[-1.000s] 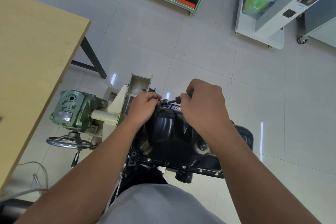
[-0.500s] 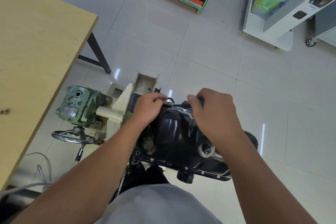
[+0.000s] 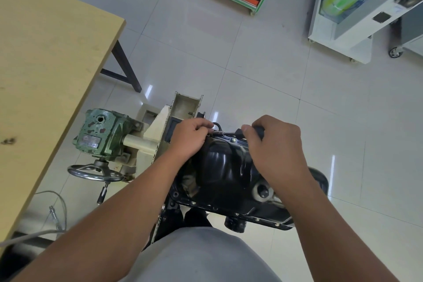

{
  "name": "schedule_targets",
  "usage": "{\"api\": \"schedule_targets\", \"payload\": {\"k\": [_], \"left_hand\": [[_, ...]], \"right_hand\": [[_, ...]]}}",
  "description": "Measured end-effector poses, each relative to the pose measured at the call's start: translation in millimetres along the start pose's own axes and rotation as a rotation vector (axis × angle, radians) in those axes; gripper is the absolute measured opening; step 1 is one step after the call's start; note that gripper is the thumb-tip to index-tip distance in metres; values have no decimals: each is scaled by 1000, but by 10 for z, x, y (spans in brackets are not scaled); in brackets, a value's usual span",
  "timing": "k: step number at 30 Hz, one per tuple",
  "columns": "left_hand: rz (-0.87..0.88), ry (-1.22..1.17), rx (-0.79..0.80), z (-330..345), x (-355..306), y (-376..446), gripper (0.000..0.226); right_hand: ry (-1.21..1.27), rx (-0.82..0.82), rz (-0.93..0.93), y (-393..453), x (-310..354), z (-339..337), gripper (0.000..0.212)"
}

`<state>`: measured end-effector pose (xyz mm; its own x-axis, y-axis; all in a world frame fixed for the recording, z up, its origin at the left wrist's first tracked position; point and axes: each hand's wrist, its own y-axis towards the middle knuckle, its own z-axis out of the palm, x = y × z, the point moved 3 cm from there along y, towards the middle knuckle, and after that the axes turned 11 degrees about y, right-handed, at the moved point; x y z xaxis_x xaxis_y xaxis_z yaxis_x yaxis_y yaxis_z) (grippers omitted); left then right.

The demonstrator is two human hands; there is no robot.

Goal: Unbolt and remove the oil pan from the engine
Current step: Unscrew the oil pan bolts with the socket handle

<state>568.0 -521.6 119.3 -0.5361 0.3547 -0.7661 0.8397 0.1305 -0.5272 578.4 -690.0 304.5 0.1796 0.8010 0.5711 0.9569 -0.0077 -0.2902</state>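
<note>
Head view looks down on one black oil pan (image 3: 225, 171), bolted face-up on an engine held in a stand, just in front of the person's lap. One wrench (image 3: 231, 133) lies across the pan's far edge. The right hand (image 3: 274, 146) has its fingers curled round the dark handle. The left hand (image 3: 190, 138) pinches the metal shaft end near the pan's far left corner, seemingly steadying the socket on a bolt there; the bolt itself is hidden under the fingers.

As a judgement, the pan is pressed steel: stiff, fairly light for its bulk, with a glossy painted skin that may be slick if oily. Its thin rim flange (image 3: 256, 217) could bend if pried at one spot and may have sharp edges. The best hold for lifting it off looks like two hands on opposite long sides of the flange, or cupped round the deep bulge, kept level.

Counted: two hands, one wrench, one pan. About six small bolt heads show along the near flange, plus one bright bolt (image 3: 234, 140) on the far edge; others may be hidden. The pan therefore seems still fastened. One green gearbox (image 3: 100, 133) with one handwheel (image 3: 95, 173) sits to the left, beside one wooden table (image 3: 45, 64).
</note>
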Motion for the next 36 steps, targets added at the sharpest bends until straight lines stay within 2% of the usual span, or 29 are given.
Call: {"api": "schedule_targets", "payload": {"k": [2,5,8,10,12,14,16,18,19,22,24,26,29,33,36], "left_hand": [[-5,1,0,-2,0,-2,32],[-6,16,-12,-11,-13,2,33],[-8,18,-18,-9,-29,6,33],[-6,27,-19,-9,-28,2,31],[2,39,-19,-10,-25,5,29],[1,44,-15,-14,-26,10,29],[6,29,-27,-10,-7,6,28],[18,-18,-119,-13,9,-55,26],[42,-14,-213,-26,11,-102,25],[129,179,-505,-69,-14,-254,27],[90,241,-560,-86,9,-283,24],[33,178,-531,-95,65,-262,19],[5,26,-443,-82,116,-224,8],[-14,-51,-453,-60,155,-214,4],[-73,-70,-476,-61,254,-218,9]], "right_hand": [[-24,20,-41,-4,19,-12,25],[-136,72,-155,-1,70,-42,6],[-180,151,-268,22,135,-52,17],[-165,155,-249,44,165,-41,16],[-170,119,-147,91,153,-22,30],[-195,110,-105,129,153,-10,25],[-180,139,-154,118,200,-13,18],[-207,168,-248,95,250,-18,25],[-207,171,-268,87,263,-23,27],[-178,162,-134,132,212,-5,36],[-220,157,-71,171,193,11,34],[-204,174,-118,169,235,14,17],[-323,204,-248,137,309,20,27],[-216,182,-77,185,253,17,30],[-263,163,-144,157,270,17,20]]}}
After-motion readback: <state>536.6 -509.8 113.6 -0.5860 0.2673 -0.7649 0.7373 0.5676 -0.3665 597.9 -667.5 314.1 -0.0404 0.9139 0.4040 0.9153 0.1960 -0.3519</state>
